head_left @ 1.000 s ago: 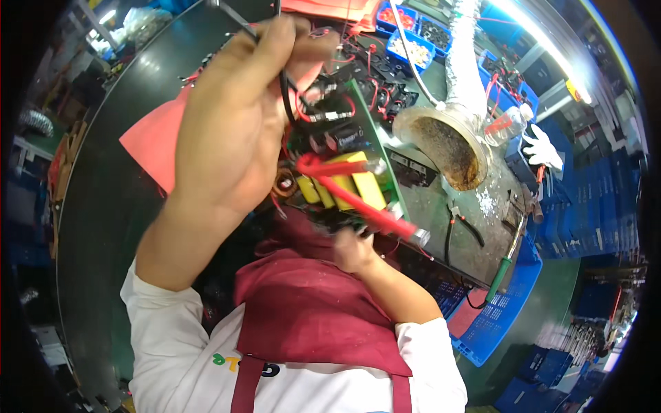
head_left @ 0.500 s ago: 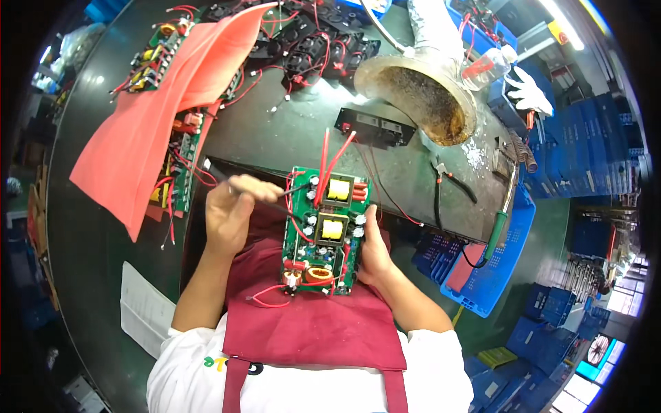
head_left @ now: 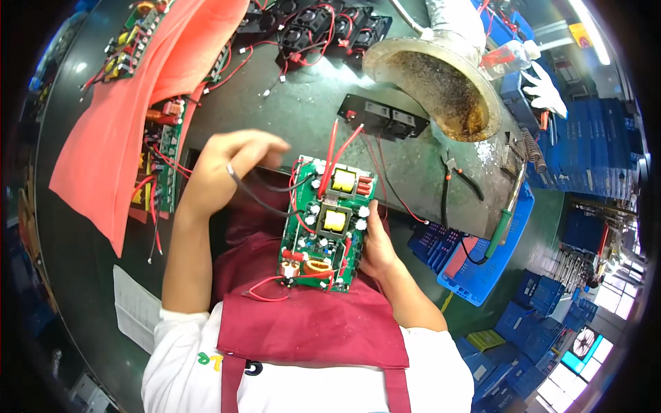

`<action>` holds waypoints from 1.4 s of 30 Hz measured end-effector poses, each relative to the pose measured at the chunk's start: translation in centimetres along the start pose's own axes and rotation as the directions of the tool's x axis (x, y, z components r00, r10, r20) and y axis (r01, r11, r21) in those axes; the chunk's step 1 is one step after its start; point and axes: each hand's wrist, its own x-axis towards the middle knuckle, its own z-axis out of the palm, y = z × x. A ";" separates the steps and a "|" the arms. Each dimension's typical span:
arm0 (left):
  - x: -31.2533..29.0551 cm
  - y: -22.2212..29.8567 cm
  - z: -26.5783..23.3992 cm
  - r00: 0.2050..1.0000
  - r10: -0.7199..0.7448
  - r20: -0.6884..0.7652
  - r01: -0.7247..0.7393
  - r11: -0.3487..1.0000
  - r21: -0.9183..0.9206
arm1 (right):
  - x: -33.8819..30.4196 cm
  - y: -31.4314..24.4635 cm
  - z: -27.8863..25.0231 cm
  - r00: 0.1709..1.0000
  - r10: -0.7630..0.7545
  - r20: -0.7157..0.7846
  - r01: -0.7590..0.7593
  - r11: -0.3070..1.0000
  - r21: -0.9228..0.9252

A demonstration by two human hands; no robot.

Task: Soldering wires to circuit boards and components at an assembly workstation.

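A green circuit board [head_left: 311, 235] with yellow-wrapped transformers, a copper ring coil and red wires is held upright over my lap. My right hand [head_left: 379, 248] grips its right edge, thumb along the side. My left hand [head_left: 224, 168] is raised beyond the board's upper left, its fingers extended toward the right and slightly bent. Black wires [head_left: 265, 204] loop from the board to this hand, a bare silvery end showing against it. No grip on them is visible. Two red wires [head_left: 330, 155] stick up from the board's top.
A black panel [head_left: 382, 117] with thin leads lies beyond the board. Right of it are pliers [head_left: 447, 186], a metal fume duct [head_left: 441, 82] and a green-handled soldering iron [head_left: 501, 230]. Pink foam sheet [head_left: 103, 158] covers more boards at left. Small black fans [head_left: 303, 34] lie at the back.
My left hand has risen and moved slightly left, its fingers away from the board's edge. The black wires now bend back toward it. My right hand still holds the board.
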 end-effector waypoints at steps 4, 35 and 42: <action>5.2 0.0 -1.0 0.951 0.011 0.310 0.053 0.979 -0.198 | 0.3 0.0 -0.4 0.993 -0.006 -0.119 -0.003 0.997 -0.074; 3.4 -1.6 7.0 0.991 0.008 0.134 0.065 0.844 -0.532 | -4.0 -2.2 1.4 0.981 -0.105 -0.161 0.025 0.899 -0.437; 5.0 -1.9 7.3 0.992 -0.018 0.122 0.078 0.857 -0.509 | -2.8 -2.7 0.8 0.979 -0.120 -0.167 0.027 0.878 -0.477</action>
